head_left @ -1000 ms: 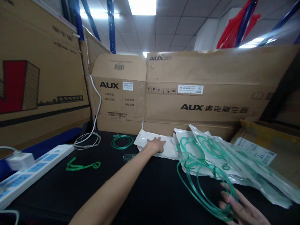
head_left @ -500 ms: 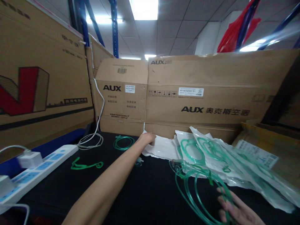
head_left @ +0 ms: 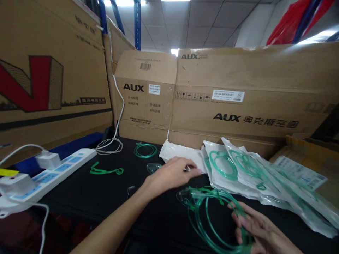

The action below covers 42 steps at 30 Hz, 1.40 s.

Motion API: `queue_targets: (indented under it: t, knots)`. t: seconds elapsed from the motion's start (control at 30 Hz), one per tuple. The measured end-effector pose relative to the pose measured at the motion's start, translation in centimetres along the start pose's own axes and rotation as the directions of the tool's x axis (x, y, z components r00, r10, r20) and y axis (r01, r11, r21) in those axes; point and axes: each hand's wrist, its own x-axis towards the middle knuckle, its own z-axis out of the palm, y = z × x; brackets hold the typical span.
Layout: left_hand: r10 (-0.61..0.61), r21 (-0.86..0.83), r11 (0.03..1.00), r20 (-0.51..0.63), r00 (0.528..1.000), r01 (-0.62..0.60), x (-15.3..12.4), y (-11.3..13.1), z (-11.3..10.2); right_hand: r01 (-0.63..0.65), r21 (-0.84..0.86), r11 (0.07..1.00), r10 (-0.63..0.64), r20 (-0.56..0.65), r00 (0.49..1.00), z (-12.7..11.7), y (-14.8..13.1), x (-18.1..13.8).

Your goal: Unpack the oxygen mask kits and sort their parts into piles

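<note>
Right hand point(head_left: 253, 225) grips green tubing point(head_left: 225, 196) near the tabletop's point(head_left: 87, 199) front edge, likely keeping loops gathered; left hand point(head_left: 173, 173) hangs apart, unclenched.

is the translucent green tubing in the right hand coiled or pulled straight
Coiled: the translucent green plastic tubing forms several loops, held at one side by the right hand.

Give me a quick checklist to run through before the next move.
1. Right hand gripping the coiled translucent green plastic tubing: ok.
2. Left hand also on the tubing: not ok, it is apart.
3. Left hand empty: cannot tell, palm hidden.
4. Clear plastic mask resting on the black tabletop: cannot tell.
5. Flat green strap away from both hands: ok.
6. White rectangular power strip apart from the tubing: ok.
</note>
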Motion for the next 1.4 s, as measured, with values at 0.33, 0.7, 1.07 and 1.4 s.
queue_targets:
  t: [0.33,0.7,1.07,1.4]
  knots:
    - [-0.121,-0.302,0.949,-0.101,0.987,0.086,-9.2,-1.8,3.7,0.183,-0.554,0.812,-0.175,0.069,0.982,2.7,-2.1,2.9]
    - [0.036,-0.140,0.988,-0.232,0.972,-0.070,-8.0,-2.4,4.3,0.803,-0.587,0.101,-0.488,0.674,0.554,8.0,-1.7,5.3]
    - [-0.087,-0.261,0.964,-0.164,0.983,0.042,-7.5,-2.8,4.6,0.818,-0.504,0.277,-0.322,0.753,0.573,8.2,-0.6,7.1]
    - [0.021,-0.135,0.990,-0.134,0.991,-0.039,-7.4,-3.3,5.1,0.873,-0.478,0.095,-0.355,0.803,0.478,7.7,-0.6,7.4]
